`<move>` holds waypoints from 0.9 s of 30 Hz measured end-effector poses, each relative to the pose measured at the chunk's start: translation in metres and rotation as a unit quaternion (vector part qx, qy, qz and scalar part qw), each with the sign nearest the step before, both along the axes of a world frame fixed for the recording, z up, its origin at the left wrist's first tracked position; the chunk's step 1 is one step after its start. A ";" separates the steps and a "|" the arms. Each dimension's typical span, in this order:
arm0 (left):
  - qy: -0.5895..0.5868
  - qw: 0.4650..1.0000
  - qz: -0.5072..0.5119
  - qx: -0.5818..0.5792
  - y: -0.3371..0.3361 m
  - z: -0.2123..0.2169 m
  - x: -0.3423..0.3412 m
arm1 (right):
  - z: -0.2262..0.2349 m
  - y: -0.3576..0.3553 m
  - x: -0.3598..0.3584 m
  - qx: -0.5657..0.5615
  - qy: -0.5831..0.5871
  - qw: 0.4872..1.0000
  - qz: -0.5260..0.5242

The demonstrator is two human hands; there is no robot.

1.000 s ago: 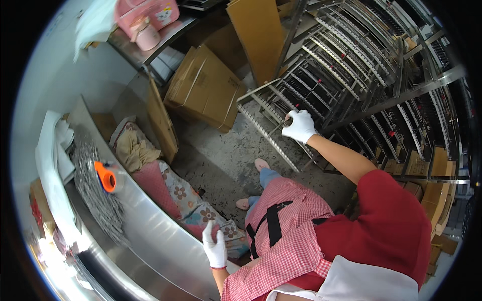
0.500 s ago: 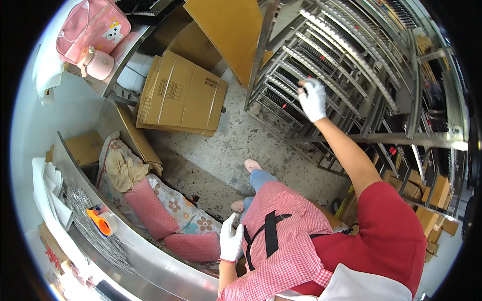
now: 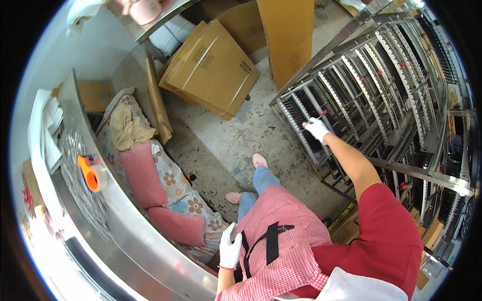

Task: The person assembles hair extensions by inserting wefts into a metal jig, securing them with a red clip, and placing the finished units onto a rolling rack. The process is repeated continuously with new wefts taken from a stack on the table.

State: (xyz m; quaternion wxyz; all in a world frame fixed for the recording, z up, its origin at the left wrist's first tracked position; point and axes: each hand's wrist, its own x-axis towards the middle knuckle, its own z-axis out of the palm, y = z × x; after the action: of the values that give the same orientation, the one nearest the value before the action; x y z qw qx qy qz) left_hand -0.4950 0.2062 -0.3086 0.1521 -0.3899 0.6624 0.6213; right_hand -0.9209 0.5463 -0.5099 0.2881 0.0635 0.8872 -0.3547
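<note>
Nearest us, our gloved left hand [image 3: 230, 249] rests flat and open against the edge of the steel worktop [image 3: 150, 251], gripping nothing. Just beyond it pink cushions [image 3: 150, 185] lie on a flowered cloth beside the worktop, and an orange tape dispenser [image 3: 89, 173] sits on top. Farther out, our gloved right hand [image 3: 317, 128] reaches to a low shelf of the metal rack [image 3: 381, 75], fingers pinched on a thin stick with a red tip [image 3: 322, 115]. Past the concrete floor [image 3: 231, 145] lies a cardboard box [image 3: 211, 67].
</note>
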 end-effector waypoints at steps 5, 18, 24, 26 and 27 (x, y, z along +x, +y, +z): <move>0.153 0.984 0.070 0.050 -0.009 0.036 0.001 | 0.110 -0.132 0.085 -0.135 -0.145 0.979 0.043; 0.549 0.744 0.374 -0.076 -0.078 0.315 0.136 | 0.417 -0.389 0.374 -0.494 0.335 0.589 0.545; 0.272 0.564 0.542 -0.562 -0.085 0.348 0.243 | 0.540 -0.518 0.512 -0.587 -0.128 0.531 0.598; 0.374 0.492 0.623 -0.480 -0.093 0.348 0.270 | 0.555 -0.551 0.553 -0.545 -0.321 0.494 0.597; 0.383 0.455 0.658 -0.462 -0.098 0.341 0.289 | 0.559 -0.564 0.579 -0.522 -0.396 0.459 0.600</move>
State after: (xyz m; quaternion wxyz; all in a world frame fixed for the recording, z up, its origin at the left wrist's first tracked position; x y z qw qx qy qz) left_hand -0.2063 0.1083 0.0328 -0.7733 -0.4456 0.3901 0.2263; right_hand -0.3422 -0.0178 0.0490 0.7292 -0.5129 0.1464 -0.4286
